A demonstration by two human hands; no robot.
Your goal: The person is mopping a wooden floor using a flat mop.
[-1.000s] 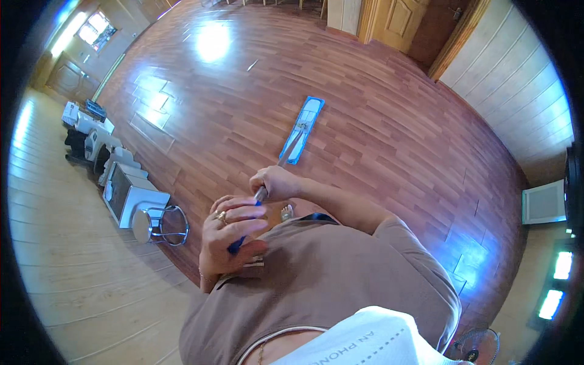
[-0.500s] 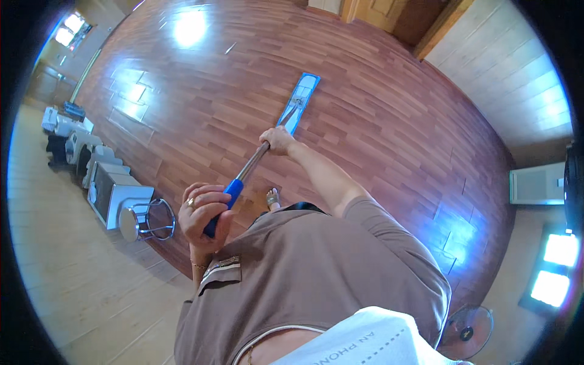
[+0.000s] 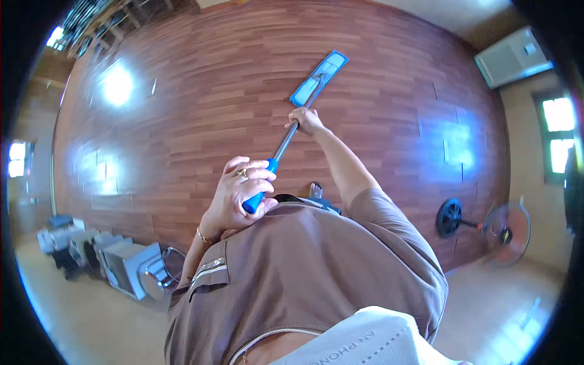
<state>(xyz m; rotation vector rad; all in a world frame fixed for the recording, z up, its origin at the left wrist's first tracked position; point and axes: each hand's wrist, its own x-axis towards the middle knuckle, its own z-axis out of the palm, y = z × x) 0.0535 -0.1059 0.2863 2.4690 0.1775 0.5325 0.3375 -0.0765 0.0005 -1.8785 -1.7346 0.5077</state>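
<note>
A flat mop lies with its blue-edged, pale rectangular head (image 3: 333, 63) on the wood-look floor, ahead of me and slightly right. Its metal pole (image 3: 285, 145) slants back toward my chest and ends in a blue grip (image 3: 254, 202). Around that grip, at chest height, the fingers of my left hand (image 3: 237, 190) are curled. Farther down the pole, nearer the mop head, my right hand (image 3: 307, 120) is closed round the metal, its arm stretched forward. One foot (image 3: 316, 191) shows on the floor below the pole.
At lower left stand several white and grey appliances (image 3: 125, 267) and a round metal-legged stool (image 3: 159, 275). A standing fan (image 3: 506, 235) with a black round base is at right. Beyond it, a white box-shaped unit (image 3: 514, 58) is by the wall. Racks (image 3: 100, 27) line the far left.
My view has turned rightward, bringing the whole fan into sight. The mop head sits farther right and at a steeper slant to the pole. Both hands keep their hold on the mop.
</note>
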